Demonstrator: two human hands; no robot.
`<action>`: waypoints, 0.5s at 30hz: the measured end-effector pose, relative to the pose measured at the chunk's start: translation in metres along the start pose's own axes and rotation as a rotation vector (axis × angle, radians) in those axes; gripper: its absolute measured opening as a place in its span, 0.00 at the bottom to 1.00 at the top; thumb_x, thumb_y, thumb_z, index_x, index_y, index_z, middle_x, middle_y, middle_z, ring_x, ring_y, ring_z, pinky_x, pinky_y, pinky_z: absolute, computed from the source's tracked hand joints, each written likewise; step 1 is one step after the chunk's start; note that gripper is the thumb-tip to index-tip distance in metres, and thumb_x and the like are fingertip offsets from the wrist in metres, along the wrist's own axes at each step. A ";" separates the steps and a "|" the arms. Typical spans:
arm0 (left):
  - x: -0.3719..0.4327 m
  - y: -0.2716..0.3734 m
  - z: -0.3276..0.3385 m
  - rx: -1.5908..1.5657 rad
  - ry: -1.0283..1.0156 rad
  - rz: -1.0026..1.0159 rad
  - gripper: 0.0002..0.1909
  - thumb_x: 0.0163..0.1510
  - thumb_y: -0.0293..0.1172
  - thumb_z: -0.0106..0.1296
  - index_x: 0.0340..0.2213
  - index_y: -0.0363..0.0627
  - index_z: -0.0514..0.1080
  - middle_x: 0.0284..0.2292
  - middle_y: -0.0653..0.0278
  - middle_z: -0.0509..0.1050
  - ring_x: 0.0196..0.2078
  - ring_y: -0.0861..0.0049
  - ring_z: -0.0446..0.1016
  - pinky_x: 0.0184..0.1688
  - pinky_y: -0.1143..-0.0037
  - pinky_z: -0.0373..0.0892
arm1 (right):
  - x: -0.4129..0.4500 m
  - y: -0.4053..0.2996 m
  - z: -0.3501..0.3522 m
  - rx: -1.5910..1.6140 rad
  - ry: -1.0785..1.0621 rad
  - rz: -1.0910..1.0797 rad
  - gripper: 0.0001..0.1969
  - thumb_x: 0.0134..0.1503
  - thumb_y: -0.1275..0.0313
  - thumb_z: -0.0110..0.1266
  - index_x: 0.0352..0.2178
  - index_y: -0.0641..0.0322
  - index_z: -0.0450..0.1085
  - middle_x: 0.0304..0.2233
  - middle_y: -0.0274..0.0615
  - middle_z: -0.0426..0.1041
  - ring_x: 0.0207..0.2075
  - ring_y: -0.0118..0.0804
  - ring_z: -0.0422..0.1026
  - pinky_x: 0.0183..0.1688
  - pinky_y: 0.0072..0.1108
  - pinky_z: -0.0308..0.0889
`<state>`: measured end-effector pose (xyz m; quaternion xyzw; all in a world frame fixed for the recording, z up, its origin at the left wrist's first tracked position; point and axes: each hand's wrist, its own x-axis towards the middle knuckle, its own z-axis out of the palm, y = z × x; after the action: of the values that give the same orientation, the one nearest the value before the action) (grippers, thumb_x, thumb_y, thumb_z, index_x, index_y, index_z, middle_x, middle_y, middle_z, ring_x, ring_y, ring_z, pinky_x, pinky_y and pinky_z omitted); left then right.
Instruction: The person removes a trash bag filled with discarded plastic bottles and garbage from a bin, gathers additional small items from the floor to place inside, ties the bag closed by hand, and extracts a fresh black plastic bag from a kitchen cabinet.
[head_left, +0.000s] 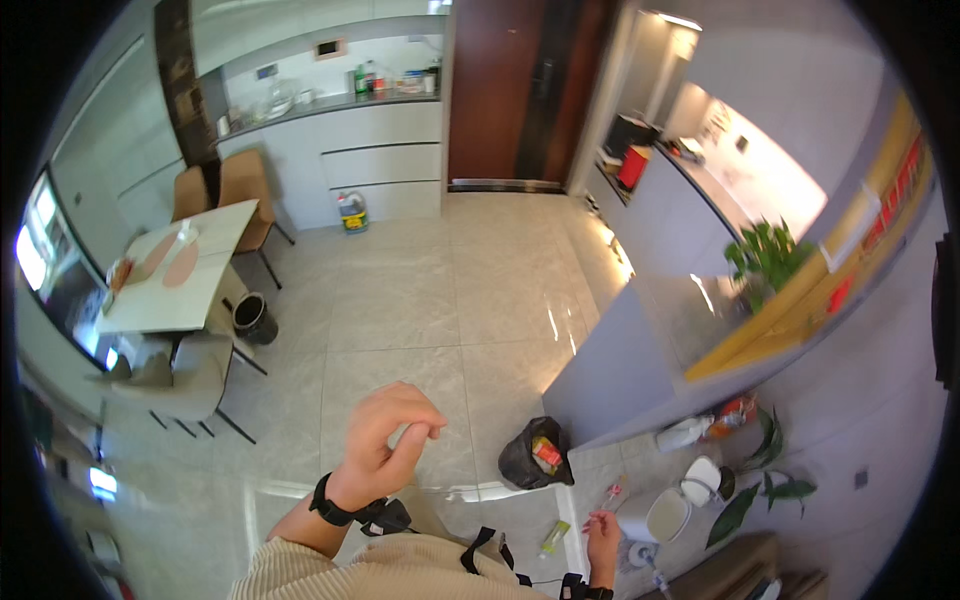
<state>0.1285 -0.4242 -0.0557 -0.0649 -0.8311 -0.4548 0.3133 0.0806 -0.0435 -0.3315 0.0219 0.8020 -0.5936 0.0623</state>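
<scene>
My left hand (394, 435) is raised in front of my body over the tiled floor, its fingers curled in and the thumb close to the index finger. Nothing shows in it. My right hand (602, 529) hangs low at my right side, its fingers partly bent; whether they close on anything is too small to tell. Near it, a clear bottle with a pink label (615, 491) and a green packet (555, 538) appear on the floor. A black-bagged bin (517, 457) with red and yellow wrappers inside stands ahead, between my hands.
A grey partition (615, 367) rises to the right, with a potted plant (769, 255) on its ledge. White lidded bins (667, 516) stand at lower right. On the left are a table (225, 232), chairs (199, 375) and a black bin (255, 319). A jug (352, 214) stands by the cabinets.
</scene>
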 end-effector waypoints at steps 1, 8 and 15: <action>0.000 0.006 -0.018 -0.082 0.121 0.092 0.04 0.52 0.24 0.41 0.27 0.40 0.66 0.19 0.64 0.69 0.22 0.75 0.67 0.27 0.77 0.64 | 0.009 -0.006 0.012 0.015 -0.079 -0.004 0.05 0.53 0.76 0.41 0.29 0.66 0.63 0.21 0.38 0.66 0.22 0.27 0.67 0.27 0.18 0.65; 0.031 0.040 -0.194 -0.304 0.590 0.650 0.12 0.55 0.42 0.41 0.24 0.48 0.59 0.13 0.71 0.59 0.13 0.81 0.56 0.18 0.80 0.59 | 0.042 -0.107 0.167 -0.186 -0.316 -0.202 0.05 0.54 0.74 0.43 0.29 0.65 0.64 0.22 0.36 0.67 0.23 0.24 0.66 0.27 0.15 0.63; 0.037 0.037 -0.285 -0.415 0.391 -0.183 0.10 0.50 0.31 0.42 0.18 0.44 0.58 0.16 0.66 0.62 0.16 0.76 0.59 0.18 0.77 0.61 | 0.091 -0.162 0.311 -0.170 -0.592 -0.159 0.08 0.56 0.71 0.41 0.31 0.64 0.64 0.21 0.35 0.66 0.23 0.23 0.65 0.27 0.15 0.63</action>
<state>0.2451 -0.6368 0.1039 0.0365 -0.6468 -0.6452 0.4051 -0.0039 -0.3914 -0.2788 -0.2197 0.7950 -0.5081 0.2479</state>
